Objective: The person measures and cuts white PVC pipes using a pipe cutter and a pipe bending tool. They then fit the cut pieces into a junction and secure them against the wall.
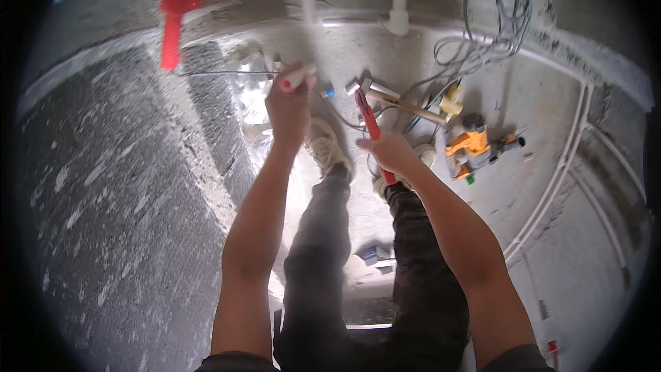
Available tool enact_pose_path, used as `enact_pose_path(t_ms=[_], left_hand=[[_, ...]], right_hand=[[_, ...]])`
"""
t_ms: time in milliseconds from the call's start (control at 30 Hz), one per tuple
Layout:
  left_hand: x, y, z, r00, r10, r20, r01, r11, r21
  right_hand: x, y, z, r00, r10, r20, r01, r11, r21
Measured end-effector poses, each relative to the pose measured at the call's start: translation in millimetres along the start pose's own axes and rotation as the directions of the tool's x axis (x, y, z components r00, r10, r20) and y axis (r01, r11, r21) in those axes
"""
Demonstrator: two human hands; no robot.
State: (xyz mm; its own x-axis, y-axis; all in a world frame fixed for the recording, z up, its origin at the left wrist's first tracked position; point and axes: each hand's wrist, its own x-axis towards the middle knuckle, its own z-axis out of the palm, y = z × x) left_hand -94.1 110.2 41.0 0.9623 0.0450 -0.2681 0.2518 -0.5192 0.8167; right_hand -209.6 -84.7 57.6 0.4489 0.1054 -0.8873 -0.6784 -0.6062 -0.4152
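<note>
My left hand (289, 107) is raised and closed around a short white pipe piece with a red end (296, 77). My right hand (389, 151) grips a red-handled cutting tool (367, 118) whose metal head points up toward the left hand. The two hands are a short way apart, above my shoes. My legs in dark trousers stand below them on the concrete floor.
A rough grey wall (110, 186) fills the left. On the floor lie a wooden-handled hammer (403, 103), an orange power tool (471, 148), a yellow fitting (451, 102) and grey cables (482, 41). White pipes (558, 172) run along the floor edges. A red pipe (172, 27) hangs at the upper left.
</note>
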Motion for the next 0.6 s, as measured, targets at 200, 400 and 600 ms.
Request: enact_pose_path(t_ms=[200, 400, 600], left_hand=[[62.8, -34.2, 50.8, 0.992, 0.124, 0.008, -0.119, 0.972, -0.201], [85.2, -55.3, 71.4, 0.968, 0.25, -0.015, -0.251, 0.968, -0.02], [91.2, -51.3, 64.6, 0.948, 0.315, 0.035, -0.317, 0.945, 0.079]], right_hand=[[85.8, 30.2, 58.5, 0.939, -0.028, -0.344, 0.202, 0.853, 0.482], [168.1, 55.3, 90.9, 0.785, -0.176, -0.594, 0.538, 0.67, 0.512], [213.4, 47.9, 82.2, 0.703, -0.177, -0.689, 0.679, 0.457, 0.575]])
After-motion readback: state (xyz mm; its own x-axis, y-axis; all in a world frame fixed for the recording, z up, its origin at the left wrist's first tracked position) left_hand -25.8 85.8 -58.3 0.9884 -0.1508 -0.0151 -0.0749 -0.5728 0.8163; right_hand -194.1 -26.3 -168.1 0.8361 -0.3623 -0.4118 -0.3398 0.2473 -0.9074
